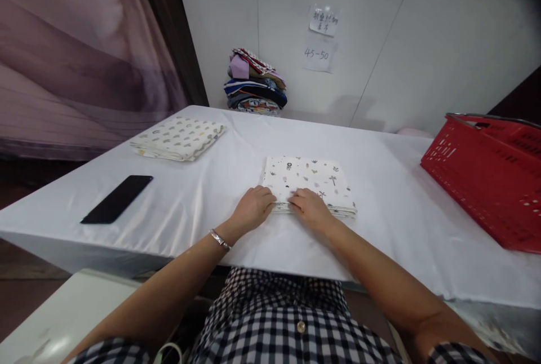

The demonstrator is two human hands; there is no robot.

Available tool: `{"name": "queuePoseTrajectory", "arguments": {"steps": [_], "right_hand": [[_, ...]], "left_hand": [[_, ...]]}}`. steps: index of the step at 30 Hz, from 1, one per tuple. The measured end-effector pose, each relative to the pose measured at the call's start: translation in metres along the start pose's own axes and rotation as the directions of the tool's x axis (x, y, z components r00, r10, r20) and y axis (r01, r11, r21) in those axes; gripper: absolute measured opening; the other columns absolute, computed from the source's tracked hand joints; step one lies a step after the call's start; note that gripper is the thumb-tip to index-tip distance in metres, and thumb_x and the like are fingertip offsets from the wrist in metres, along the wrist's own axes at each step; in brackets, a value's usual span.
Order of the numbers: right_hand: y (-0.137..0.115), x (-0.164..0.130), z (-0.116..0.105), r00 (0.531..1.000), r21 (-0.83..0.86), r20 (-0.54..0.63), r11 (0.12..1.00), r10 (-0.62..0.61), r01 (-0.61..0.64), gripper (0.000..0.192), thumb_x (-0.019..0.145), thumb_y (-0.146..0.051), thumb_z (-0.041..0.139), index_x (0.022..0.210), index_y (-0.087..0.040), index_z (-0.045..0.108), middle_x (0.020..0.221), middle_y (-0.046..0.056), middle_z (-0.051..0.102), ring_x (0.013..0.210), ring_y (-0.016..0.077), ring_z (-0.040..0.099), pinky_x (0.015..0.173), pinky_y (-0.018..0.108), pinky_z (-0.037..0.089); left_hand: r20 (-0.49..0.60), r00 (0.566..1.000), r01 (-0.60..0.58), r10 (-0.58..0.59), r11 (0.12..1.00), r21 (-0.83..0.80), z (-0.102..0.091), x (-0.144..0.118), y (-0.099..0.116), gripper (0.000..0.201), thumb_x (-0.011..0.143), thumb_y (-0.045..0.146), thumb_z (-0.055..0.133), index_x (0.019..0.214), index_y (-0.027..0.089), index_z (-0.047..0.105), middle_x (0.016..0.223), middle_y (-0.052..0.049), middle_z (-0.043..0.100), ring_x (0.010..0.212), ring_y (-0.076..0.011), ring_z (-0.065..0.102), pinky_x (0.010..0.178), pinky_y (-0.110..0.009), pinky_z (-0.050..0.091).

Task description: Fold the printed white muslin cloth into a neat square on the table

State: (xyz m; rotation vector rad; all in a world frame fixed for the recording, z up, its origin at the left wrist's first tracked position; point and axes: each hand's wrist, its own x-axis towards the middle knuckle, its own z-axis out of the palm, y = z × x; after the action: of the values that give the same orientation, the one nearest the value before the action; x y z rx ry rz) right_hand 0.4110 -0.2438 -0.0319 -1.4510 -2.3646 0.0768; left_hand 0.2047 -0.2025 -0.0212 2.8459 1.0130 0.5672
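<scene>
A white cloth (305, 175) printed with small palm trees and figures lies folded into a flat rectangle on the table, its stacked layers showing along the near edge. My left hand (255, 206), with a silver bracelet at the wrist, closes on that near edge at its left corner. Close beside it, my right hand (311, 208) pinches the same edge nearer the middle. Both thumbs are mostly hidden from view. Further left lies a second folded cloth (181, 137), cream with a grey heart-like print, touched by neither hand.
A black phone (117, 199) lies on the left of the white-covered table (236, 161). At the right stands a red plastic basket (482, 175). Beyond the far edge, a stack of folded fabrics (256, 82) rests against the wall, with paper notes (319, 54) above to the right.
</scene>
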Motion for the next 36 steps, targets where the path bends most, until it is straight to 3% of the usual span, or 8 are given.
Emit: {"name": "queuePoseTrajectory", "arguments": {"steps": [8,16,21,28,32,36], "right_hand": [[-0.001,0.0,0.003,1.0,0.026,-0.031,1.0,0.005,-0.005,0.021,0.091,-0.026,0.045,0.091,-0.018,0.065,0.087,0.006,0.057,0.084,0.0178,0.049,0.073,0.03,0.038],[-0.018,0.017,0.009,0.998,-0.009,0.022,0.999,-0.053,0.053,0.02,0.091,-0.026,0.047,0.1,-0.019,0.063,0.09,0.006,0.055,0.082,0.0178,0.047,0.075,0.031,0.037],[-0.024,0.022,0.013,0.999,-0.008,0.014,0.999,-0.048,0.048,0.021,0.091,-0.029,0.047,0.097,-0.018,0.065,0.089,0.006,0.056,0.081,0.018,0.047,0.074,0.031,0.037],[-0.029,0.027,0.016,1.0,0.036,0.019,0.999,0.006,-0.007,0.021,0.09,-0.029,0.049,0.098,-0.019,0.066,0.089,0.005,0.057,0.085,0.0181,0.049,0.076,0.03,0.038],[-0.03,0.029,0.016,0.999,0.017,0.045,0.999,0.027,-0.028,0.019,0.089,-0.026,0.05,0.098,-0.02,0.066,0.09,0.006,0.057,0.086,0.0183,0.049,0.076,0.031,0.038],[-0.034,0.032,0.013,0.994,-0.022,0.1,0.999,0.045,-0.043,0.018,0.088,-0.023,0.051,0.097,-0.02,0.066,0.09,0.006,0.057,0.087,0.0189,0.05,0.076,0.03,0.037]], "left_hand": [[-0.064,0.997,0.044,-0.049,0.996,-0.074,-0.002,-0.014,-0.013,0.018,0.087,0.024,0.046,0.093,0.02,0.062,0.094,-0.006,0.059,0.091,-0.019,0.051,0.078,-0.035,0.044],[-0.075,0.975,0.182,-0.211,0.942,-0.283,0.004,-0.027,-0.013,0.024,0.083,0.022,0.05,0.106,0.024,0.058,0.107,-0.003,0.054,0.086,-0.0135,0.056,0.074,-0.029,0.049],[-0.036,0.958,0.256,-0.285,0.903,-0.345,0.001,-0.027,-0.013,0.022,0.08,0.022,0.053,0.101,0.025,0.06,0.103,-0.001,0.055,0.074,-0.0107,0.055,0.066,-0.026,0.049],[0.037,0.91,0.378,-0.412,0.79,-0.482,0.007,-0.02,-0.022,0.017,0.075,0.02,0.057,0.089,0.024,0.064,0.088,0.001,0.055,0.071,-0.0097,0.054,0.067,-0.025,0.048],[0.049,0.914,0.38,-0.403,0.808,-0.449,0.002,-0.019,-0.022,0.017,0.075,0.017,0.054,0.088,0.022,0.064,0.088,0.0,0.056,0.072,-0.0107,0.055,0.067,-0.026,0.048],[0.059,0.964,0.265,-0.258,0.944,-0.195,-0.012,-0.017,-0.014,0.015,0.081,0.021,0.051,0.091,0.023,0.062,0.094,-0.001,0.055,0.081,-0.0133,0.054,0.068,-0.027,0.045]]}}
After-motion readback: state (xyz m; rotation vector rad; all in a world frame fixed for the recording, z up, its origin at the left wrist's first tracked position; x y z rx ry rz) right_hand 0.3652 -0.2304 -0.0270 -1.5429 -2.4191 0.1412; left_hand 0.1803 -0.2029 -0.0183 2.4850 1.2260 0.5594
